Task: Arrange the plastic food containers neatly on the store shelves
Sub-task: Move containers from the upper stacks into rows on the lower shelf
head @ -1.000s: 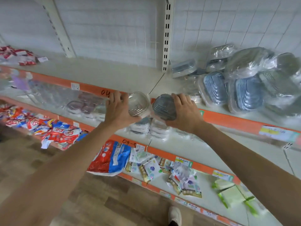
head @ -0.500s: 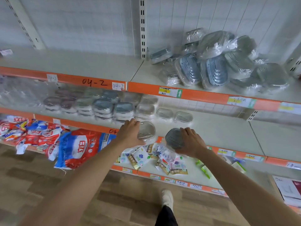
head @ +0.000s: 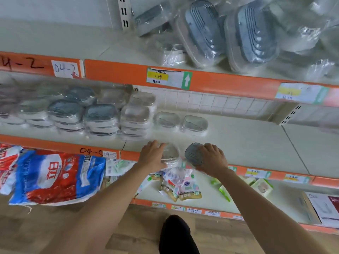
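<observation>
I see the left hand [head: 153, 156] gripping a clear container [head: 170, 154] and the right hand [head: 212, 158] gripping a grey-lidded container [head: 193, 154], both at the middle shelf [head: 247, 142] front edge, probably touching down. Empty slot sits at 12 o'clock, beside the single containers [head: 181, 123], so they're held side by side to slide in.

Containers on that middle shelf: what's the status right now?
Left hand grips clear container, right hand grips grey-lidded container, both at middle shelf front edge. Two single containers behind; nothing blocking.
</observation>
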{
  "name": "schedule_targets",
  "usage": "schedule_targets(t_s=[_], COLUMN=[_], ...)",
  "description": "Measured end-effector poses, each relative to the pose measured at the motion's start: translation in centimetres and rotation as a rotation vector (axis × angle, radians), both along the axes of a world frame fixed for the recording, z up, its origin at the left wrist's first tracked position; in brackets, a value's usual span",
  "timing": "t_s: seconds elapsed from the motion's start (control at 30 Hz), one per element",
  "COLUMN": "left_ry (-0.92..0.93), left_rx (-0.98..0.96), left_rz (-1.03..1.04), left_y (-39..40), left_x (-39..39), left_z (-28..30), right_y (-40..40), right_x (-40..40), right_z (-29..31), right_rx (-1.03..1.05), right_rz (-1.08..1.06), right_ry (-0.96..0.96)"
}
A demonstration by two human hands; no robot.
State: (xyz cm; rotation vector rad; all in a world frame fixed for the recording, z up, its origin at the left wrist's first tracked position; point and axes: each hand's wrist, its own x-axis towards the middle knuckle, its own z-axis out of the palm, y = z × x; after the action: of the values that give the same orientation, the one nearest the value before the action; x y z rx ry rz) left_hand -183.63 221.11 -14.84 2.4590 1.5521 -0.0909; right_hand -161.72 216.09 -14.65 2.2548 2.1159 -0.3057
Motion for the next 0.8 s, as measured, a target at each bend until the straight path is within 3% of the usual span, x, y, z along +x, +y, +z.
schedule_targets(t_s=[0.17, 0.5, 0.8], left_ry=[0.006, -0.028, -0.046], left_rx=[0.080, 0.224, 0.111], left_rz=[-0.011, -0.069, -0.053], left_y=[4.5, 8.6, 6.3], left_x=[1.0, 2.2, 2.0], left_z=[-4.3, -6.8, -4.2], right_y=[4.5, 8.0, 7.0], right_x=[2.1, 0.3, -1.4], right_z=[-3.7, -6.7, -2.6], right_rx=[-0.018, 0.164, -0.024], right_rz=[-0.020, 0.000, 0.078], right_ry=[0.055, -0.121, -0.193])
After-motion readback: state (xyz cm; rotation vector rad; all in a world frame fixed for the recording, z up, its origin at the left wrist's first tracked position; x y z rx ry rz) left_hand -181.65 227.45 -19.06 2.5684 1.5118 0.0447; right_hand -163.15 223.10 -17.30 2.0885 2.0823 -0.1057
